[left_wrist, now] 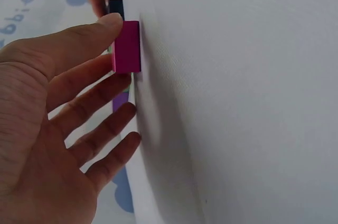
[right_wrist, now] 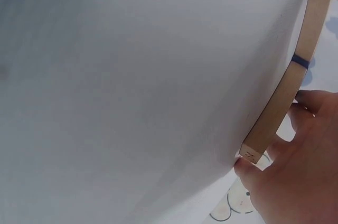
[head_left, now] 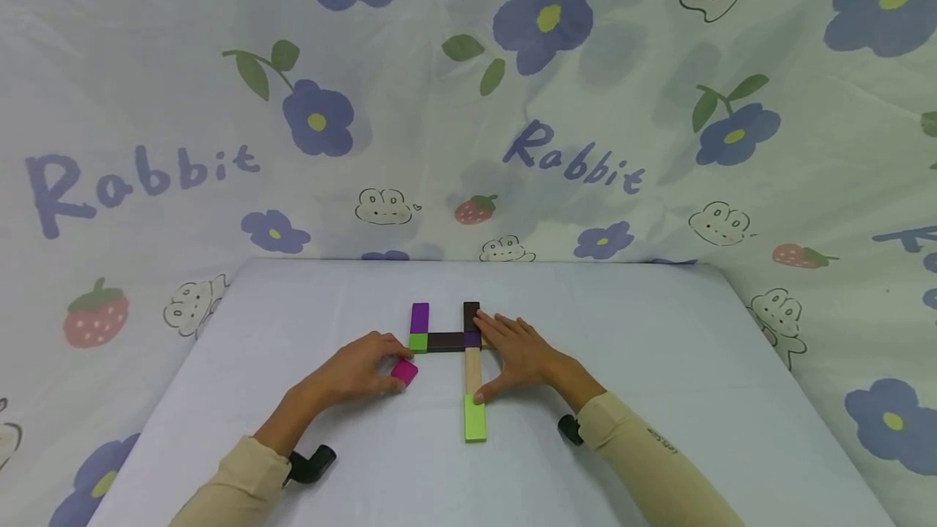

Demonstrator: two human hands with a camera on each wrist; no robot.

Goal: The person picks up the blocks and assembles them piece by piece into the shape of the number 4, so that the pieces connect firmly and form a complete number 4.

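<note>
My left hand (head_left: 355,368) pinches a magenta block (head_left: 404,372) between thumb and fingertips; the left wrist view shows this block (left_wrist: 127,47) close up, the other fingers spread. My right hand (head_left: 521,354) lies spread beside a column of blocks. Its fingertips touch the black block (head_left: 471,314) at the far end, and its thumb rests on the lime block (head_left: 475,423) at the near end. Between these lie a small dark purple block (head_left: 472,340) and a tan block (head_left: 472,368). Another black block (head_left: 445,341) joins the column to a green block (head_left: 418,342), with a purple block (head_left: 420,317) beyond.
All the blocks lie on a white-covered table (head_left: 622,307). Behind it hangs a cloth (head_left: 424,120) printed with flowers and rabbits. A black device (head_left: 313,463) sits at the left wrist, and another black device (head_left: 570,429) at the right.
</note>
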